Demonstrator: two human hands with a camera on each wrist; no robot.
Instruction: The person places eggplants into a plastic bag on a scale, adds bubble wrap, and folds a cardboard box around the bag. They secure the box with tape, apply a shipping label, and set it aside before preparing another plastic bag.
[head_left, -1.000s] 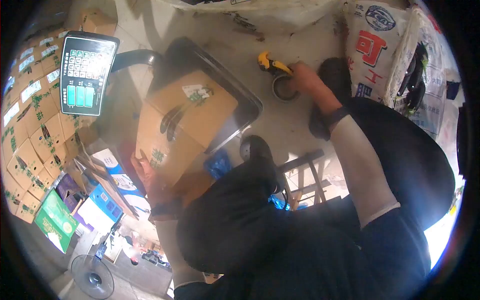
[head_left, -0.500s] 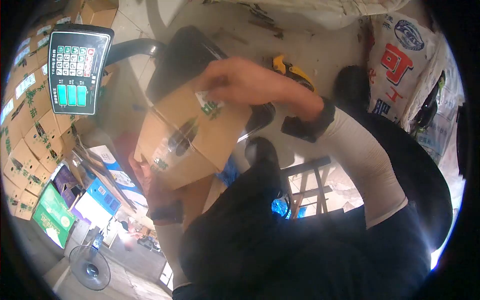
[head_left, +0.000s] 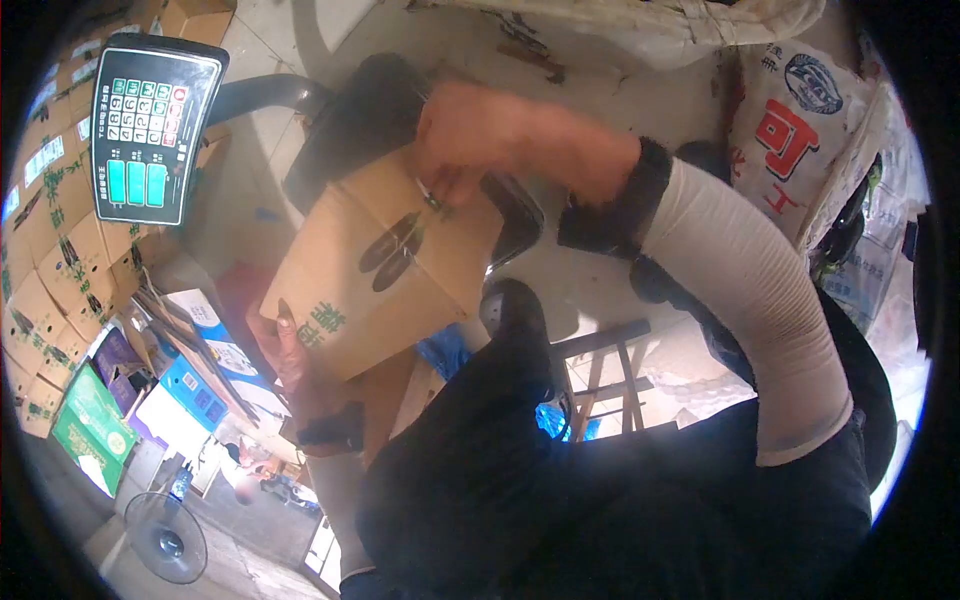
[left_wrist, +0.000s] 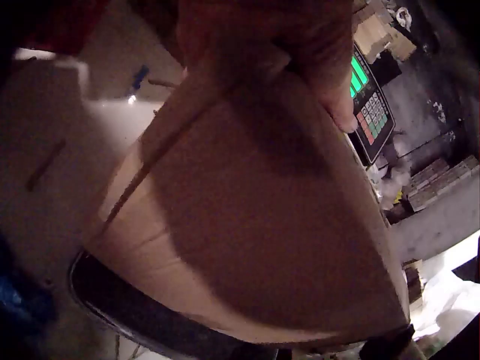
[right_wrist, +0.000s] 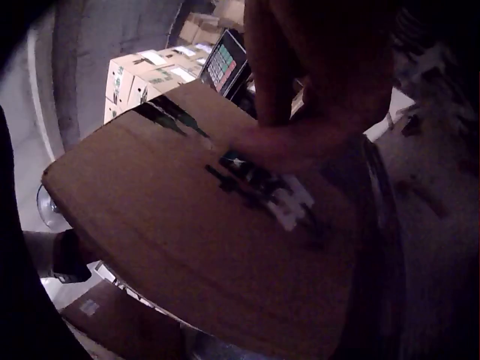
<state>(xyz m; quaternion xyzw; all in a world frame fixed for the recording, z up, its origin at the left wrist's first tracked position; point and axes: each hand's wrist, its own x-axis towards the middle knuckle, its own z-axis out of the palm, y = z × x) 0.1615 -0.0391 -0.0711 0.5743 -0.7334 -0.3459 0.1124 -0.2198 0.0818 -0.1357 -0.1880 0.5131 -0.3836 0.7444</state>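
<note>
A brown cardboard box (head_left: 385,265) with green and black print leans on the black platform (head_left: 345,120) of a floor scale. My left hand (head_left: 285,335) grips its near lower edge, the thumb on the printed side. In the left wrist view that left hand (left_wrist: 300,45) curls over the box (left_wrist: 255,225) edge above the platform rim (left_wrist: 135,315). My right hand (head_left: 445,190) holds the far top corner, fingertips on the lid. In the right wrist view the right hand (right_wrist: 322,97) has its thumb beside the white label on the box (right_wrist: 187,217).
The scale's display (head_left: 145,125) with green keys stands at the upper left. Stacked printed cartons (head_left: 45,250) fill the left side, with coloured packs (head_left: 190,390) and a fan (head_left: 165,535) below. Printed sacks (head_left: 790,120) lie at the right, a wooden stool (head_left: 600,370) by my legs.
My right hand left the tape roll and yellow tool on the floor and swung left onto the box's far corner. The box has tipped slightly; my left hand kept its hold.
</note>
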